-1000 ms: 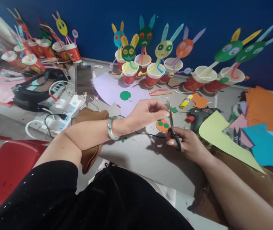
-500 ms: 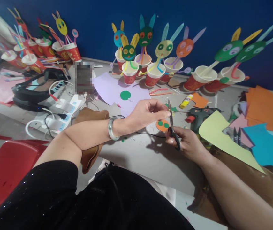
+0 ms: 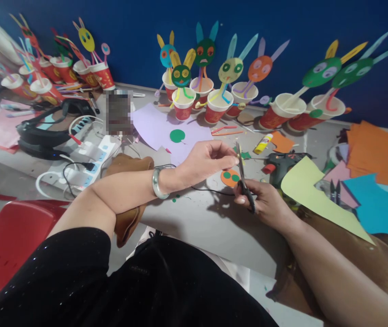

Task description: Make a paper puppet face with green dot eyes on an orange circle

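My right hand [image 3: 265, 203] is closed round the black handles of a pair of scissors [image 3: 241, 165], whose blades point up and away from me. Thumb and fingers of my left hand [image 3: 210, 160] pinch together right beside the blades. Whatever sits in that pinch is too small to make out; a pale speck shows at the fingertips. Below the blades an orange paper oval [image 3: 229, 180] with two green dots lies on the table. A green paper circle [image 3: 177, 136] rests on a lilac sheet [image 3: 153, 125] beyond my left hand.
Paper cups [image 3: 218, 106] with paper-faced figures line the blue wall. To the right lie a glue stick [image 3: 263, 143], a glue gun [image 3: 284, 164], a pale yellow sheet [image 3: 304, 186] and orange paper [image 3: 377, 152]. A power strip [image 3: 101, 156] and black headset [image 3: 54, 129] are left.
The view has shifted slightly. Both hands keep nearly the same pose, with the scissor blades still beside my left fingertips.
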`<state>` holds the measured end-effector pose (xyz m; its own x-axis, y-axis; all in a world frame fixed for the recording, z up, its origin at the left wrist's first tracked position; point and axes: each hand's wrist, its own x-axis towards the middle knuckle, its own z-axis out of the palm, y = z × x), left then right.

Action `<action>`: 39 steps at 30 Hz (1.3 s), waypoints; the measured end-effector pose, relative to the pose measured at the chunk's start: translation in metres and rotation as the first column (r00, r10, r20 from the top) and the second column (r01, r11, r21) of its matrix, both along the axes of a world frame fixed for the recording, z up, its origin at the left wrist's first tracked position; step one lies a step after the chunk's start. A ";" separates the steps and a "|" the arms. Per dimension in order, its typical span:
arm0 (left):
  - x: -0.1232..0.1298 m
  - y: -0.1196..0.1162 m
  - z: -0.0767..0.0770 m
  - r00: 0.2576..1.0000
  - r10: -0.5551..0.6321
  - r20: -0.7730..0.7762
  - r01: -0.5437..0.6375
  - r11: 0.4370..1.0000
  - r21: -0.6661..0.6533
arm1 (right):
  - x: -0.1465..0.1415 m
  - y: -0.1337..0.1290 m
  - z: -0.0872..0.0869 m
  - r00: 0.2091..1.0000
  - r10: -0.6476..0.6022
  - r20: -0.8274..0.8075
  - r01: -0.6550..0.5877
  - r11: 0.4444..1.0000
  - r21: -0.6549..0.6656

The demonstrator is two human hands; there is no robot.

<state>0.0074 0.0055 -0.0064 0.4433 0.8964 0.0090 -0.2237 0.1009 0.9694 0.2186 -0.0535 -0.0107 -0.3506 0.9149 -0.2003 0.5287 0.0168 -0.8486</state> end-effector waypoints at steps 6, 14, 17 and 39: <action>-0.001 0.000 0.001 1.000 0.001 -0.005 -0.001 1.000 -0.003 | 0.003 -0.001 0.000 0.999 0.021 0.036 -0.021 1.000 -0.010; -0.001 0.000 0.002 1.000 -0.009 0.007 0.009 1.000 -0.013 | 0.006 0.001 -0.014 1.000 0.017 0.014 -0.018 0.999 0.033; -0.002 0.000 0.002 1.000 -0.017 0.006 0.017 1.000 -0.007 | 0.006 0.001 -0.014 1.000 0.012 0.003 -0.012 0.999 0.036; -0.001 0.001 0.000 1.000 0.002 -0.008 -0.002 1.000 0.014 | 0.001 -0.001 0.000 1.000 0.016 0.012 -0.016 1.000 -0.012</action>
